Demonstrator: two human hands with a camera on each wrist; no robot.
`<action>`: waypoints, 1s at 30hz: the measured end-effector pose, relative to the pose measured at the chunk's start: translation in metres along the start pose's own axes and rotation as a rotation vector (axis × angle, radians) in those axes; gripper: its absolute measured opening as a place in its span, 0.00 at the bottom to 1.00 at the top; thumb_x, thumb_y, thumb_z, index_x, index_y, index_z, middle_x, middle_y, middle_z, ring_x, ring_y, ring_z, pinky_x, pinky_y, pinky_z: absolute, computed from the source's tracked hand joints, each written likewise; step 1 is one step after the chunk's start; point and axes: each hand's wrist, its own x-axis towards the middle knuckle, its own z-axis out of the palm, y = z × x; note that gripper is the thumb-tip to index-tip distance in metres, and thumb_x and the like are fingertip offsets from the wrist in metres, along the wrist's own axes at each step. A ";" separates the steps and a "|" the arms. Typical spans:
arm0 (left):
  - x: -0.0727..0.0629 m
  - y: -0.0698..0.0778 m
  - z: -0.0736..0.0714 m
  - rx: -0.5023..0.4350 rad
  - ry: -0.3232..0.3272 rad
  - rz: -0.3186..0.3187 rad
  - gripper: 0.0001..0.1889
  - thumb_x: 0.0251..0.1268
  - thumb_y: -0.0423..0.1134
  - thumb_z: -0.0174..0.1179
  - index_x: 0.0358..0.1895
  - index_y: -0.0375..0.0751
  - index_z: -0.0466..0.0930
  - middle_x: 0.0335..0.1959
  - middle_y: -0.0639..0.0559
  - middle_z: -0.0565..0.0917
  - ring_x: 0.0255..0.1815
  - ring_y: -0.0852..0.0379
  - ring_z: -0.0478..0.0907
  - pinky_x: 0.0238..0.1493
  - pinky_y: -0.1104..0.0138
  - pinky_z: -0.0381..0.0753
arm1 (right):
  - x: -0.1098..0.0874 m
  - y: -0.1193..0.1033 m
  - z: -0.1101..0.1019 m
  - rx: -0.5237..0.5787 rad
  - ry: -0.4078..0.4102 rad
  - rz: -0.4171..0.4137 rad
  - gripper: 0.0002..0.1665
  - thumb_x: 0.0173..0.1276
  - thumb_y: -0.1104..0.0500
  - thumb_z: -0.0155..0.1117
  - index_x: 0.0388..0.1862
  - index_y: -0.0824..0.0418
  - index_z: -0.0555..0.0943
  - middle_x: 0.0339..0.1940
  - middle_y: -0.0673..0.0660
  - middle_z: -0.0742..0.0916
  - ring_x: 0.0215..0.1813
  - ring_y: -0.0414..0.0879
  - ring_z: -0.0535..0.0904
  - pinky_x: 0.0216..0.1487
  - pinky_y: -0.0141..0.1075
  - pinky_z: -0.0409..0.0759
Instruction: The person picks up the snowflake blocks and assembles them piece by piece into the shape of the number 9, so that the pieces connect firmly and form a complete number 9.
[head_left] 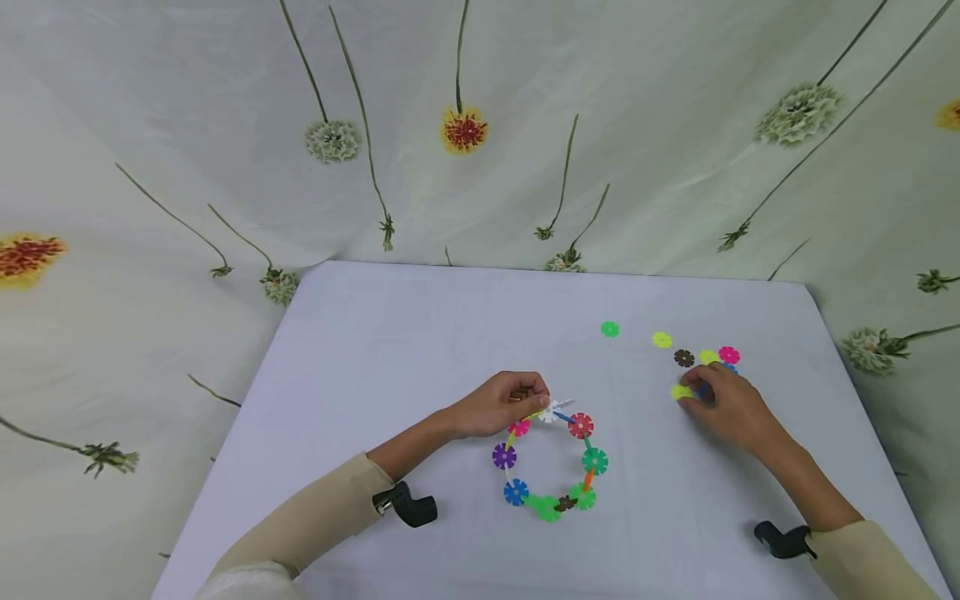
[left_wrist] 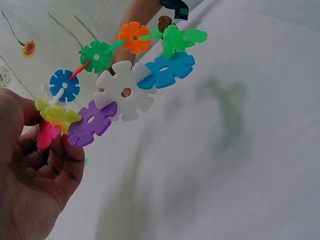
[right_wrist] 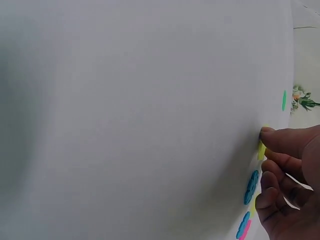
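My left hand [head_left: 498, 406] pinches a ring of interlocked plastic flower-shaped discs [head_left: 581, 426] at its top left, above the table. In the left wrist view, the thumb and fingers hold it by the yellow disc [left_wrist: 60, 116] and pink disc [left_wrist: 48, 134]; a large white disc [left_wrist: 125, 92] and purple disc [left_wrist: 91, 122] show closer to the camera. Out to the right, my right hand [head_left: 731, 408] has a loose yellow flower disc [head_left: 681, 392] between thumb and fingertips. A blue disc [right_wrist: 251, 187] lies beside those fingers, partly hidden from the head view.
Loose discs lie around the right hand: green [head_left: 611, 329], yellow [head_left: 662, 340], brown [head_left: 684, 358] and pink [head_left: 729, 355]. The white table [head_left: 420, 325] ends at a flower-printed cloth [head_left: 510, 200] behind. Black wrist cameras [head_left: 411, 506] sit at both sleeves.
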 end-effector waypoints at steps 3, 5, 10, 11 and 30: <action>0.000 0.000 0.000 -0.006 -0.001 -0.002 0.09 0.85 0.39 0.55 0.48 0.37 0.80 0.31 0.55 0.74 0.33 0.61 0.71 0.39 0.72 0.73 | 0.002 0.000 0.000 -0.002 -0.013 0.001 0.19 0.70 0.60 0.75 0.55 0.67 0.83 0.48 0.63 0.86 0.45 0.52 0.81 0.46 0.44 0.81; 0.000 0.000 0.000 -0.008 -0.002 -0.001 0.09 0.85 0.39 0.55 0.48 0.37 0.80 0.31 0.55 0.74 0.33 0.61 0.71 0.39 0.71 0.73 | 0.003 0.000 0.000 0.006 -0.021 -0.011 0.18 0.70 0.61 0.75 0.54 0.66 0.82 0.48 0.63 0.87 0.46 0.53 0.82 0.47 0.46 0.82; 0.000 0.000 0.000 -0.005 -0.005 0.004 0.10 0.85 0.39 0.55 0.49 0.36 0.80 0.31 0.55 0.74 0.32 0.61 0.71 0.39 0.72 0.73 | 0.003 0.000 -0.001 0.019 0.003 -0.081 0.16 0.69 0.67 0.75 0.52 0.63 0.82 0.45 0.61 0.90 0.45 0.51 0.85 0.47 0.43 0.85; 0.000 0.000 0.000 -0.006 -0.005 0.006 0.10 0.85 0.39 0.55 0.49 0.35 0.80 0.31 0.54 0.74 0.32 0.61 0.71 0.38 0.72 0.72 | 0.003 0.000 -0.001 0.018 0.015 -0.092 0.15 0.68 0.67 0.75 0.52 0.62 0.83 0.44 0.60 0.91 0.45 0.51 0.85 0.46 0.40 0.85; 0.003 -0.002 -0.001 0.014 0.020 0.014 0.10 0.85 0.40 0.55 0.48 0.36 0.81 0.30 0.54 0.74 0.32 0.61 0.70 0.38 0.71 0.72 | 0.005 -0.028 0.000 0.403 0.034 -0.051 0.14 0.71 0.63 0.76 0.54 0.61 0.87 0.45 0.61 0.92 0.39 0.46 0.91 0.41 0.29 0.88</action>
